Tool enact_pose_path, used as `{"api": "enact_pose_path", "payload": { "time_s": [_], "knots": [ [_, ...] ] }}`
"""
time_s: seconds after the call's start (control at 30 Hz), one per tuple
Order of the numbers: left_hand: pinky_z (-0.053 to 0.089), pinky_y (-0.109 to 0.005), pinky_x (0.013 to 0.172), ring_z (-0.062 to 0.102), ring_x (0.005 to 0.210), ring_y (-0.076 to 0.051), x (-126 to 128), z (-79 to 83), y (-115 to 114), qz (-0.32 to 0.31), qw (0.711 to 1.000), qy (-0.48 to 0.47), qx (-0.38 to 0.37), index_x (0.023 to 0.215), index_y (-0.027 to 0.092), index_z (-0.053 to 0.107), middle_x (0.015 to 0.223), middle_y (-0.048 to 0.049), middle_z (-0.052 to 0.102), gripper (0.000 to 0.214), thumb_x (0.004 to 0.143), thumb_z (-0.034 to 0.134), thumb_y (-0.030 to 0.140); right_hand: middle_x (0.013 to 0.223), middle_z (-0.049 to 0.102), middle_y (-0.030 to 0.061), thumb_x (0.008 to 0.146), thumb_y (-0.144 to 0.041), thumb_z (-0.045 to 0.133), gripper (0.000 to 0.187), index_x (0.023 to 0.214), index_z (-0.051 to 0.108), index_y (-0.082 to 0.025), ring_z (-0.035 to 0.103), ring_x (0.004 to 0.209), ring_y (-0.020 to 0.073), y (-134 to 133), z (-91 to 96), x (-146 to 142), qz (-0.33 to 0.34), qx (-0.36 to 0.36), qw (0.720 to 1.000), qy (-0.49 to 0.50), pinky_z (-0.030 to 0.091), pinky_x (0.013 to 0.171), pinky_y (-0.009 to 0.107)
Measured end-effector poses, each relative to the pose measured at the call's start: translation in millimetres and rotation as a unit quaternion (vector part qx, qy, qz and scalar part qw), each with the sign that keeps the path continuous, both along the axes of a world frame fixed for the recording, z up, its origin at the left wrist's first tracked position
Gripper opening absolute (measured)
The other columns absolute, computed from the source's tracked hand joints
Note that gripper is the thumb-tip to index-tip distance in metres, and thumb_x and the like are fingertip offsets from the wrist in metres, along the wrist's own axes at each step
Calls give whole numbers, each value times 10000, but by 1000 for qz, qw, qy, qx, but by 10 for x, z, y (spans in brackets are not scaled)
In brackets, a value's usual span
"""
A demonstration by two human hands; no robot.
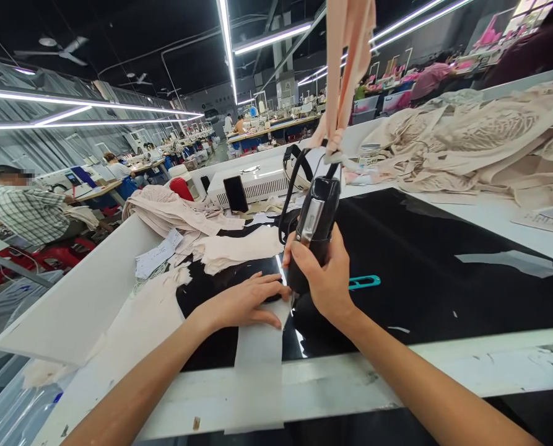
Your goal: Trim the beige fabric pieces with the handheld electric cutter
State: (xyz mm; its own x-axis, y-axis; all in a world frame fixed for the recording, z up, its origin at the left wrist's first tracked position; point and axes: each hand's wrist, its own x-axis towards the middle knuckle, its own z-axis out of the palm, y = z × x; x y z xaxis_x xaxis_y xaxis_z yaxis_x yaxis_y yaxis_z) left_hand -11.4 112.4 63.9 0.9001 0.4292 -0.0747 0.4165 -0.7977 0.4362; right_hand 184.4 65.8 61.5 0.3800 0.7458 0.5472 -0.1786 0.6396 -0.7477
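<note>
My right hand (325, 279) is wrapped round a black hand-held tool (314, 220) with a cord, standing upright on the glossy black table top (425, 260). Its lower end meets a pale fabric strip (257, 359) that runs toward me over the table's white front edge. My left hand (248, 300) lies flat on that strip, fingers stretched out, right beside the tool's base. Beige fabric strips (348, 62) hang from above down to the tool's top.
Teal snips (364, 282) lie right of the tool. A beige garment pile (480, 142) fills the back right, cut pieces (230, 248) and paper tags (158, 257) the left. A white machine (257, 183) and dark phone (235, 193) stand behind. Seated workers sit at left.
</note>
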Motion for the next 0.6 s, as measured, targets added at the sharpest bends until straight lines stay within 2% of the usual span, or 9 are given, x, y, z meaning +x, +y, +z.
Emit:
{"api": "enact_pose_path", "payload": {
  "time_s": [0.17, 0.3, 0.5, 0.6],
  "knots": [
    [284, -679, 1421, 671, 1478, -323, -48, -58, 6, 13, 1000, -2, -14, 1311, 242, 716, 1445, -113, 746, 388, 1032, 910, 430, 864, 674, -38, 914, -456, 889, 319, 1056, 658, -287, 623, 741, 174, 0, 14, -55, -1, -4, 1000, -2, 594, 633, 309],
    [217, -723, 1436, 616, 1570, -342, -76, -87, -2, 22, 1000, 9, -13, 1331, 233, 717, 1472, -131, 746, 416, 1031, 909, 447, 865, 659, -40, 910, -433, 877, 297, 1047, 658, -287, 606, 740, 172, -5, 26, -91, 4, -12, 1000, -6, 580, 633, 309],
    [184, -756, 1437, 504, 1688, -363, -107, -143, -1, 25, 1000, 0, -5, 1405, 240, 735, 1602, -169, 703, 464, 1031, 912, 449, 898, 673, -31, 915, -439, 876, 306, 1055, 647, -293, 629, 773, 182, 4, 15, -153, 8, -11, 1000, -6, 593, 651, 318],
    [255, -744, 1427, 487, 1697, -374, -107, -153, -7, 27, 1000, -11, 3, 1486, 242, 724, 1612, -185, 695, 547, 1017, 929, 433, 897, 677, -29, 907, -435, 872, 306, 1052, 643, -294, 624, 772, 183, 9, 8, -202, 14, -9, 1000, -4, 587, 656, 319]
  ]
}}
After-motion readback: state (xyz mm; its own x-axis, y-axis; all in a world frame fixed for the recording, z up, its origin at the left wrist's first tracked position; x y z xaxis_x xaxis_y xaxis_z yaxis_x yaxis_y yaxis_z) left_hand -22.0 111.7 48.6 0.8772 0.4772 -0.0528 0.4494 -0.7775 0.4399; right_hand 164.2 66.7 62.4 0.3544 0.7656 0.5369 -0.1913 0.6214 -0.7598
